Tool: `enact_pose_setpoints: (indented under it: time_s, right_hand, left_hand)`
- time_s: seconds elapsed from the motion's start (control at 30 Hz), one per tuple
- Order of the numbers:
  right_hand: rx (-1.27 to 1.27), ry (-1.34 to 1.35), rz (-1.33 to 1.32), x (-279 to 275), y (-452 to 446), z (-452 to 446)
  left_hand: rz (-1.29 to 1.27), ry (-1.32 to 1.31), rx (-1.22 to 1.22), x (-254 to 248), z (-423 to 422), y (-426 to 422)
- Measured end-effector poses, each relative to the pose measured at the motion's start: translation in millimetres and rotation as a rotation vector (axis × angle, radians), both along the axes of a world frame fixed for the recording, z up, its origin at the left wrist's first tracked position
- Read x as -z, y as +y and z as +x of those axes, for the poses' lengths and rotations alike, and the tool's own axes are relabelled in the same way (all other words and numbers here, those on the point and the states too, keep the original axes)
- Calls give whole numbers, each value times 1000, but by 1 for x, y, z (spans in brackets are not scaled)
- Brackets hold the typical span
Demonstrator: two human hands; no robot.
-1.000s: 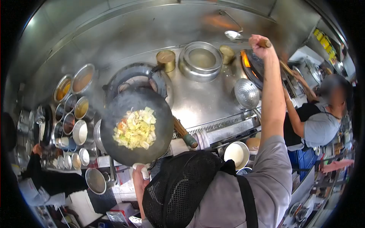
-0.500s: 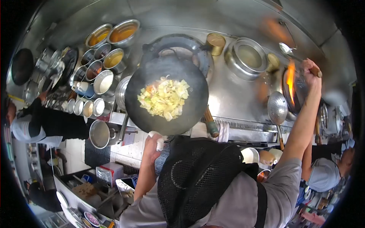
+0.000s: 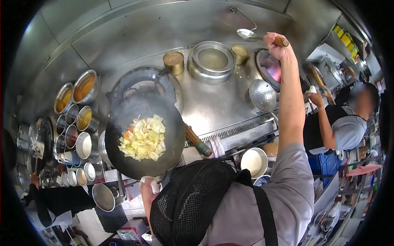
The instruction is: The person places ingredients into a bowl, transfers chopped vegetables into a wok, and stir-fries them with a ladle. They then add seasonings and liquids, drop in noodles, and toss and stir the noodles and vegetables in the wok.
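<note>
Chopped pale cabbage (image 3: pixel 143 137) with a few orange bits lies in a large dark wok (image 3: pixel 172 135), and steam rises from it. My left hand (image 3: pixel 147 192) is closed on a folded white cloth (image 3: pixel 154 187) at the wok's near edge; the wok's handle cannot be made out there. Far to the right, my right hand (image 3: pixel 276 44) is wrapped around the wooden handle of a ladle (image 3: pixel 247 34). The ladle's metal bowl points left, just below a thin bent tap (image 3: pixel 248 17) on the back wall.
Metal pots of sauces and seasonings (image 3: pixel 84 119) stand at left. Behind are a stacked steel pot (image 3: pixel 211 57) and tins (image 3: pixel 173 61). A perforated strainer (image 3: pixel 262 95) rests near a lit burner (image 3: pixel 274 73). A brush (image 3: pixel 197 141) lies right of the wok. A co-worker (image 3: pixel 340 119) stands at right.
My view has turned toward the right, so the wok appears further left and lower. My right hand still holds the ladle, its bowl now near the tap. The tall orange flame no longer shows.
</note>
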State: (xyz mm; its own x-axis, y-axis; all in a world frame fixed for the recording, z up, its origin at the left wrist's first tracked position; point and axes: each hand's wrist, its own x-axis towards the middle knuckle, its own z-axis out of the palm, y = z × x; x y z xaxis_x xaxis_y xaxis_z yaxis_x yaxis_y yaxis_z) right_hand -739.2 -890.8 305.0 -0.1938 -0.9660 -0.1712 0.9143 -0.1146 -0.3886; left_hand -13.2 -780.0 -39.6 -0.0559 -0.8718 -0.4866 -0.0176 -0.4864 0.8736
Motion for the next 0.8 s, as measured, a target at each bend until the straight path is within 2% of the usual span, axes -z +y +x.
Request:
enact_pose_setpoints:
  time_s: [0.1,0.13,0.2,0.5,0.63,0.7,0.8]
  right_hand:
    - [-18,-18,22,1,1,3]
    - [-29,-24,38,0,2,4]
    - [-34,-10,32,3,1,1]
    - [20,12,21,3,6,7]
    - [23,38,27,0,8,7]
    - [16,-7,18,-2,9,8]
    - [-11,-55,5,-4,11,9]
  left_hand:
    - [-134,-105,107,-2,3,2]
    - [-137,-105,108,-3,2,2]
    - [7,56,-29,-5,-2,2]
    - [-131,-77,121,6,4,0]
    - [-123,-97,134,8,4,0]
    - [-53,7,78,6,1,0]
    - [-95,-75,123,4,1,1]
